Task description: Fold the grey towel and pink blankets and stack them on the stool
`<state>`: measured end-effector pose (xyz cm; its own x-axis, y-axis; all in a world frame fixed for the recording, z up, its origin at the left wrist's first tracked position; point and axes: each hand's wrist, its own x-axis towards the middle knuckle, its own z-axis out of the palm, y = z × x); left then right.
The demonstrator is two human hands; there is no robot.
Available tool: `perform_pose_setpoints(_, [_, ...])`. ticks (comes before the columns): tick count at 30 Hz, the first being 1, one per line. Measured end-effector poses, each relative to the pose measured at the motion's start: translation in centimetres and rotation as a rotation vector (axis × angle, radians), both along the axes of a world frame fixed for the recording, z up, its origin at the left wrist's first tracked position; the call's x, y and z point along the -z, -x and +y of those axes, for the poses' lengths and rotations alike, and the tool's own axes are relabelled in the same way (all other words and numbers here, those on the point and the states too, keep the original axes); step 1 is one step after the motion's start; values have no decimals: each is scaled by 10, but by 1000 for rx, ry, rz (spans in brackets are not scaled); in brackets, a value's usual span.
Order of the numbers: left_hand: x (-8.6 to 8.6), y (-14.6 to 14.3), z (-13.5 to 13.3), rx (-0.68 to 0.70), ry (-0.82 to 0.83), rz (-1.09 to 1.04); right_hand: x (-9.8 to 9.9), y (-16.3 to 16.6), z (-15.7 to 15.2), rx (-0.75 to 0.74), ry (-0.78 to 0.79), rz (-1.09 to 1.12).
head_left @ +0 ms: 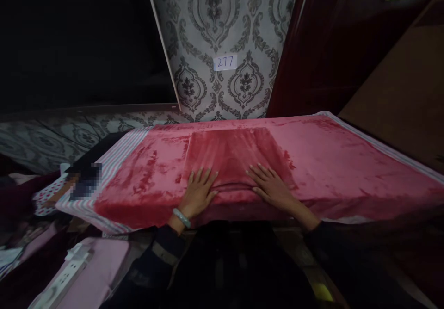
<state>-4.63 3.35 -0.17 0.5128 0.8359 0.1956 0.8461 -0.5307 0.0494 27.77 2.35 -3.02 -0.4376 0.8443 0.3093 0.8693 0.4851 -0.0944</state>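
A dark red, velvety cloth lies spread in a rough rectangle on a pink plush blanket that covers the table. My left hand, with a pale green bangle at the wrist, rests palm down on the cloth's near left corner, fingers spread. On the near right side my right hand also lies flat, fingers apart and pointing inward. Between the two hands the near edge of the cloth bunches into a small curved fold. Neither hand grips anything.
A striped border edges the blanket at the left, with a blurred-out item on it. Below left, a white power strip lies on a pink surface. Behind are a large dark screen, a paper marked 277 and dark red woodwork.
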Motion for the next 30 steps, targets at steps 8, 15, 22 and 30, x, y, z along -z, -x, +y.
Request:
perform_pose_setpoints(8, [-55,-30,5,-18,-26,-158,-55,-8,22,1,94,352])
perform_pose_setpoints(15, [-49,-103,23,22,42,-46,-95,44,143,-43,153,125])
perform_pose_setpoints(22, [28,-94,-7,16,-190,-41,-41,68,145,57,148,-93])
perform_pose_setpoints(30, [38,-90,-24,26,-247,-83,-39,67,144,66,155,-107])
